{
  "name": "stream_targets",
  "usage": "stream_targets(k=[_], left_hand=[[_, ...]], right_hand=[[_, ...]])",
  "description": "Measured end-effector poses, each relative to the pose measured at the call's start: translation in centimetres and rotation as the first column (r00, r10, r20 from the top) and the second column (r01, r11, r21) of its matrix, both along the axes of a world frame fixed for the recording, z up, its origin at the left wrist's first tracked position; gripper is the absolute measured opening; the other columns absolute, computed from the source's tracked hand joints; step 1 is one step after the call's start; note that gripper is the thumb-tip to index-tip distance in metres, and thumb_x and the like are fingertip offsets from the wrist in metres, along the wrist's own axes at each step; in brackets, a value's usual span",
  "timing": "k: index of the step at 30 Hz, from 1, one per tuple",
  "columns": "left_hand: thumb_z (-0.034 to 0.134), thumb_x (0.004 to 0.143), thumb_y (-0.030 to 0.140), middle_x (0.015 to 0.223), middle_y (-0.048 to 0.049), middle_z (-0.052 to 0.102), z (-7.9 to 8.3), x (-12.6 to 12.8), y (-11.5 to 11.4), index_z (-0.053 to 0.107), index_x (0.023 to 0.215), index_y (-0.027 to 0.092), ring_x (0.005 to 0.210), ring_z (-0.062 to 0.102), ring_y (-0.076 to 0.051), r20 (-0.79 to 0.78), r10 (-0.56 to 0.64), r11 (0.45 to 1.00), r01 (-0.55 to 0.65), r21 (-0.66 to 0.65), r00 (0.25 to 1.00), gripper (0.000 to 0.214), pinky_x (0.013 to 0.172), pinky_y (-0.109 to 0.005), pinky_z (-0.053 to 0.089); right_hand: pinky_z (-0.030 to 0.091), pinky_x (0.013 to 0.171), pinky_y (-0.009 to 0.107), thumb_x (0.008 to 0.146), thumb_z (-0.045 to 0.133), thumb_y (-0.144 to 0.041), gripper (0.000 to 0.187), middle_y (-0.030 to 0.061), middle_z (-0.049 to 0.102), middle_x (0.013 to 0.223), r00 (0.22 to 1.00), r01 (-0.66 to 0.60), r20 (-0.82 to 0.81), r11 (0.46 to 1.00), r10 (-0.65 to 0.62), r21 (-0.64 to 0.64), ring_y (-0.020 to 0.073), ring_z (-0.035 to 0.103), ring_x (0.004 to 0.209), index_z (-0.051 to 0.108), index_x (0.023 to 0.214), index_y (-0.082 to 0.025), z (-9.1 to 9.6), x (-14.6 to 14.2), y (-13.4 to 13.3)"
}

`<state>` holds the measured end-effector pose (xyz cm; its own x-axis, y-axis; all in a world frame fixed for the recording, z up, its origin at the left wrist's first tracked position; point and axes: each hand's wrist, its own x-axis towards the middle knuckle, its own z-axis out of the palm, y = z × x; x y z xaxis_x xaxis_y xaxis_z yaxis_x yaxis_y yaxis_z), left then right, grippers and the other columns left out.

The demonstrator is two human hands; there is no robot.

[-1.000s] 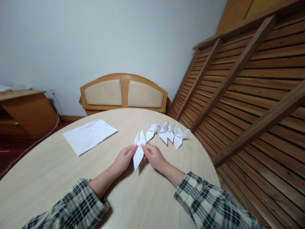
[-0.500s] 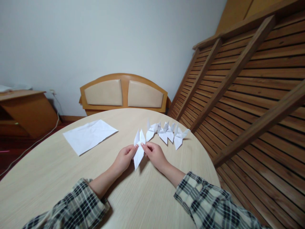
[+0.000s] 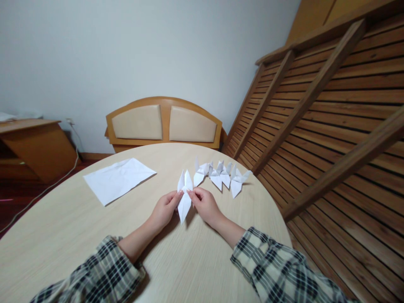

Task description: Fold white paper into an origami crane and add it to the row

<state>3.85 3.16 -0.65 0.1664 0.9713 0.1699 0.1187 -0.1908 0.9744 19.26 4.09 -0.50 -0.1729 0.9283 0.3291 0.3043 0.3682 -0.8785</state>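
Between my two hands is a piece of folded white paper (image 3: 184, 207), with two narrow points at its far end and one broad point toward me. My left hand (image 3: 165, 208) pinches its left edge, thumb on top. On the right edge, my right hand (image 3: 204, 205) grips it in the same way. The fingers under the paper are hidden. Just beyond my right hand, several white folded paper cranes (image 3: 217, 175) stand in a row on the table, close to one another.
A white paper sheet (image 3: 120, 179) with creases lies at the left on the round wooden table (image 3: 202, 269). Behind the table stands a padded headboard (image 3: 166, 122). A slatted wooden frame (image 3: 331, 126) leans along the right side. A desk (image 3: 34, 147) is at far left.
The folded paper has tilted slightly, its near point shifting a little to the right. Both hands keep their grip in almost the same place.
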Motion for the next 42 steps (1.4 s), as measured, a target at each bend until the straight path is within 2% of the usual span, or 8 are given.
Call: stream_targets(k=[10, 13, 16, 23, 30, 34, 38, 42], left_hand=[[0.058, 0.078, 0.055, 0.059, 0.0057, 0.048, 0.52, 0.34, -0.34, 0.055, 0.072, 0.018, 0.053, 0.044, -0.012, 0.121, 0.001, 0.998, 0.008, -0.07, 0.993, 0.038, 0.051, -0.024, 0.037], [0.061, 0.078, 0.05, 0.058, 0.008, 0.048, 0.18, 0.29, -0.16, 0.054, 0.089, 0.018, 0.05, 0.044, -0.01, 0.162, -0.006, 0.998, 0.017, -0.066, 0.987, 0.035, 0.05, -0.022, 0.036], [0.063, 0.077, 0.045, 0.061, 0.0094, 0.051, -0.1, 0.23, 0.03, 0.044, 0.104, 0.021, 0.05, 0.046, -0.01, 0.2, 0.003, 0.999, 0.007, -0.049, 0.98, 0.041, 0.05, -0.021, 0.036], [0.06, 0.078, 0.044, 0.066, 0.0065, 0.051, -0.03, 0.36, -0.08, 0.045, 0.086, 0.021, 0.055, 0.05, -0.011, 0.141, -0.058, 0.998, 0.06, -0.008, 0.988, 0.029, 0.052, -0.023, 0.039], [0.056, 0.083, 0.047, 0.073, 0.0025, 0.057, 0.28, 0.41, -0.44, 0.05, 0.092, 0.021, 0.062, 0.053, -0.014, 0.149, -0.101, 0.993, 0.108, -0.045, 0.984, 0.028, 0.058, -0.027, 0.045], [0.054, 0.085, 0.05, 0.077, 0.0016, 0.057, 0.54, 0.4, -0.55, 0.052, 0.089, 0.02, 0.069, 0.054, -0.015, 0.165, -0.097, 0.993, 0.107, -0.056, 0.982, 0.03, 0.063, -0.029, 0.049], [0.048, 0.087, 0.056, 0.075, 0.0022, 0.052, 0.5, 0.52, -0.53, 0.051, 0.083, 0.02, 0.071, 0.053, -0.016, 0.197, -0.089, 0.993, 0.103, -0.063, 0.976, 0.037, 0.06, -0.028, 0.049], [0.053, 0.085, 0.054, 0.076, 0.0038, 0.05, 0.01, 0.54, -0.34, 0.048, 0.083, 0.021, 0.069, 0.05, -0.015, 0.191, -0.11, 0.99, 0.124, -0.064, 0.975, 0.034, 0.056, -0.025, 0.045]], right_hand=[[0.03, 0.054, 0.027, 0.089, 0.048, -0.046, 0.041, -0.003, 0.039, 0.054, 0.996, 0.08, -0.03, 0.995, -0.079, 0.056, 0.0128, 0.038, 0.055, 0.039, 0.057, -0.021, 0.09, 0.19, 0.05], [0.03, 0.053, 0.027, 0.088, 0.05, -0.045, 0.038, -0.0037, 0.04, 0.055, 0.995, 0.081, -0.07, 0.995, -0.077, 0.056, 0.0124, 0.038, 0.054, 0.039, 0.06, -0.022, 0.22, 0.21, -0.03], [0.029, 0.052, 0.026, 0.087, 0.052, -0.042, 0.034, -0.0047, 0.038, 0.056, 0.996, 0.043, -0.079, 0.997, -0.038, 0.064, 0.0119, 0.037, 0.054, 0.039, 0.063, -0.022, 0.45, 0.13, -0.32], [0.031, 0.054, 0.025, 0.087, 0.054, -0.041, 0.03, -0.0046, 0.04, 0.06, 0.998, -0.04, -0.049, 0.997, 0.043, 0.073, 0.012, 0.039, 0.057, 0.042, 0.067, -0.021, 0.53, 0.07, -0.62], [0.039, 0.063, 0.025, 0.085, 0.061, -0.036, 0.023, -0.0008, 0.049, 0.077, 0.998, -0.068, -0.002, 0.988, 0.069, 0.14, 0.0131, 0.048, 0.069, 0.05, 0.073, -0.02, 0.68, 0.07, -0.73], [0.044, 0.065, 0.025, 0.088, 0.058, -0.036, 0.019, 0.0014, 0.051, 0.085, 0.996, -0.087, -0.015, 0.987, 0.09, 0.137, 0.0134, 0.051, 0.074, 0.055, 0.079, -0.02, 0.56, 0.03, -0.74], [0.047, 0.069, 0.027, 0.091, 0.054, -0.032, 0.015, 0.0024, 0.052, 0.089, 0.995, -0.093, -0.029, 0.986, 0.098, 0.138, 0.0135, 0.054, 0.077, 0.06, 0.085, -0.02, 0.28, -0.01, -0.63], [0.048, 0.065, 0.026, 0.09, 0.054, -0.026, 0.011, 0.003, 0.052, 0.089, 0.995, -0.093, -0.01, 0.985, 0.096, 0.147, 0.0126, 0.053, 0.074, 0.063, 0.088, -0.019, 0.2, -0.02, -0.61]])
